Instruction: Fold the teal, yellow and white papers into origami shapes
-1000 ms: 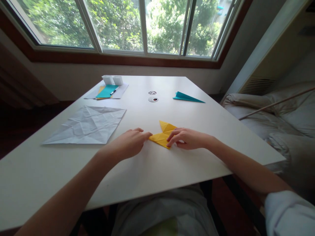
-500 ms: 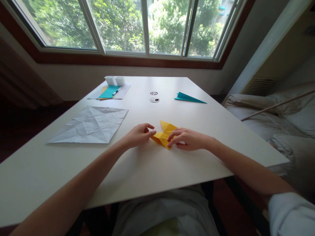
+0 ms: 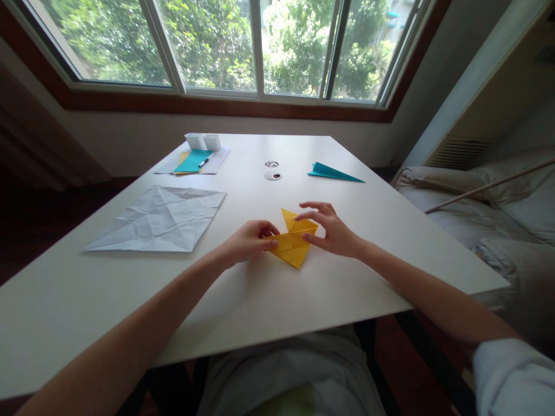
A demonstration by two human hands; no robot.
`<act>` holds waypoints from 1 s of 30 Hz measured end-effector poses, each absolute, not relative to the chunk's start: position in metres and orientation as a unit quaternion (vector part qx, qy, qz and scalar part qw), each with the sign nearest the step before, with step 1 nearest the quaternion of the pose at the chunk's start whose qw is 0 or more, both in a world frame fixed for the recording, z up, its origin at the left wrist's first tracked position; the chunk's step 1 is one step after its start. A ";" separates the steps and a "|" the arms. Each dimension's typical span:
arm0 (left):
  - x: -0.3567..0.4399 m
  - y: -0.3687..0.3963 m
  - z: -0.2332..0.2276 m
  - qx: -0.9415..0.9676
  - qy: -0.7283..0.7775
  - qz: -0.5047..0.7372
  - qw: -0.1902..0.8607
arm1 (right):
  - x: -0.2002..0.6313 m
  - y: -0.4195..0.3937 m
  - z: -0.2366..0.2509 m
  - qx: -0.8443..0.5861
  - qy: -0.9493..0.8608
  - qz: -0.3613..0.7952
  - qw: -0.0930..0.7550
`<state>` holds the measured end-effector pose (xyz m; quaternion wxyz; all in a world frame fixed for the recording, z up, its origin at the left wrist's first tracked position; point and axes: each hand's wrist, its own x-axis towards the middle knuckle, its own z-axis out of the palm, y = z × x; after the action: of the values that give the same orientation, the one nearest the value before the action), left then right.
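Observation:
Near the front of the white table lies a folded piece of yellow paper (image 3: 291, 249), with a pointed flap sticking up at its back left. My left hand (image 3: 254, 238) pinches the left corner of this paper between thumb and fingers. Over its right side is my right hand (image 3: 332, 231), fingers spread apart. The right thumb touches the paper's right part, while the index and middle fingers reach above the back flap; whether those two touch it I cannot tell.
A creased white sheet (image 3: 162, 222) lies to the left. Farther back are stacked teal and yellow papers (image 3: 195, 160) with a pen (image 3: 206, 160), two white boxes (image 3: 212, 142), two round discs (image 3: 273, 175) and a teal folded paper (image 3: 333, 173). The table's front edge (image 3: 277, 342) is close to me.
The yellow paper's front part now lies flatter and shows a broad face. My right hand has lifted and spread its fingers toward the back; my left thumb has moved onto the left corner.

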<state>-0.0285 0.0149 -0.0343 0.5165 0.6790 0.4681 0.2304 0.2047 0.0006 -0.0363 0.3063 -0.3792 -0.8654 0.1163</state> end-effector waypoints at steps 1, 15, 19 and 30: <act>-0.028 0.015 -0.033 0.679 0.457 0.241 0.522 | 0.206 0.003 -0.037 -0.418 -0.837 0.143 0.322; -0.028 0.005 -0.022 0.827 0.332 0.384 0.240 | 0.212 0.014 -0.037 -0.374 -0.709 0.399 0.445; -0.031 0.007 -0.025 0.911 0.280 0.304 -0.008 | 0.218 0.012 -0.037 -0.354 -0.816 0.193 0.414; -0.034 0.014 -0.037 0.961 0.259 0.093 0.036 | 0.223 0.018 -0.044 -0.281 -0.936 0.125 0.172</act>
<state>-0.0336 0.0138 -0.0371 0.0364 0.9607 0.2590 0.0932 0.2232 0.0181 -0.0443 0.1721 -0.2814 -0.9358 0.1245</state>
